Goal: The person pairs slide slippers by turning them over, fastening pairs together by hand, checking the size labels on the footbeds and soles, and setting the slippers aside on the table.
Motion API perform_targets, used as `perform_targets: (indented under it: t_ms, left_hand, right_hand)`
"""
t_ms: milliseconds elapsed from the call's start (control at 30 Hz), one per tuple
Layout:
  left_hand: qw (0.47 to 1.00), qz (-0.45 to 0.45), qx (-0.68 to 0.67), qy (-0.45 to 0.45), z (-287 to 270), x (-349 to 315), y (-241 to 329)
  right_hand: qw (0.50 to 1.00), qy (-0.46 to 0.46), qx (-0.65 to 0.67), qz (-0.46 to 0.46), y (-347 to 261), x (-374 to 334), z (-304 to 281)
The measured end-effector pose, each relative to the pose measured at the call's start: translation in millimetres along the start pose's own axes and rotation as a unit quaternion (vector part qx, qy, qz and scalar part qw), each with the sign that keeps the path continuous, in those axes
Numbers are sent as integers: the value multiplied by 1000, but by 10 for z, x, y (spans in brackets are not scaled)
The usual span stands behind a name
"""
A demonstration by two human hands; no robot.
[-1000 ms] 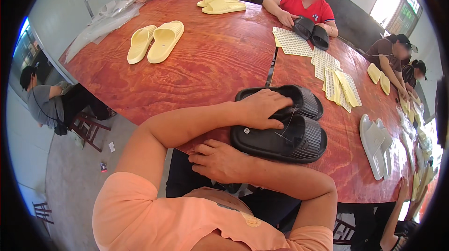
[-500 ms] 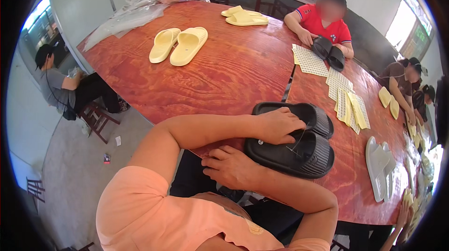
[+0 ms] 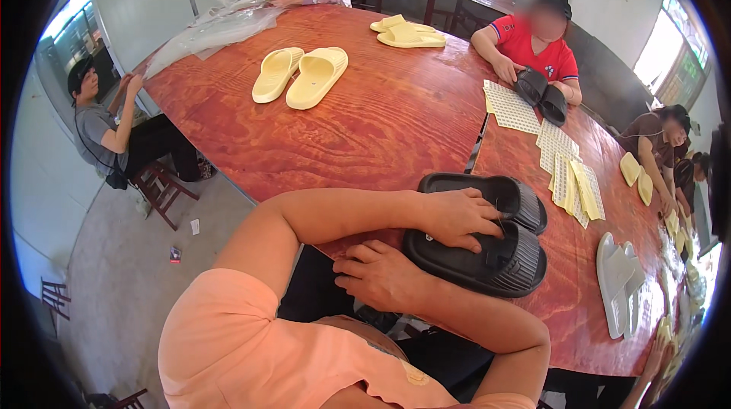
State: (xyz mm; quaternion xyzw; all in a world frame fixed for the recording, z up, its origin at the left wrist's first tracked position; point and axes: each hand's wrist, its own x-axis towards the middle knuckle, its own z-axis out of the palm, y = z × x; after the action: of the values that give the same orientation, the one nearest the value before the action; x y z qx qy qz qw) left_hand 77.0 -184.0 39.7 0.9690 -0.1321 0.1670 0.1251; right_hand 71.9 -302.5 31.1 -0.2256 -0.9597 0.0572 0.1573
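Two black slippers lie side by side at the near edge of the red-brown wooden table [image 3: 396,127]. My left hand [image 3: 457,217] reaches across from the left and presses down on the footbed of the near black slipper [image 3: 495,264], fingers spread over it. The far black slipper [image 3: 510,194] lies just behind my fingers. My right hand [image 3: 379,276] sits at the table edge with its fingers curled against the near slipper's heel end. Whether it grips the heel is hidden.
Two pairs of pale yellow slippers [image 3: 301,74] [image 3: 407,32] lie farther back. Sheets of small yellow stickers [image 3: 567,173] and white slippers [image 3: 620,287] lie to the right. Several people sit around the table, one in red handling black slippers [image 3: 542,93]. Clear plastic bags [image 3: 221,24] lie at the back left.
The view has tilted, so the table sits lower in the picture. My left hand stays on the near black slipper and my right hand stays at its heel.
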Motion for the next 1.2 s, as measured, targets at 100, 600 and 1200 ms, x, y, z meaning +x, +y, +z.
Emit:
perform_targets:
  t_ms: [100,600,1200]
  left_hand:
    - [1000,-22,-6,-6,5,-7,-15]
    - [860,-467,138,150,-1351,-2653,-1914]
    - [892,-264,323,174,-625,-1470,-1422]
  right_hand:
    - [1000,13,4,-6,6,-4,16]
    - [996,66,33,-40,-1,73,6]
    - [996,53,75,-10,57,-2,-33]
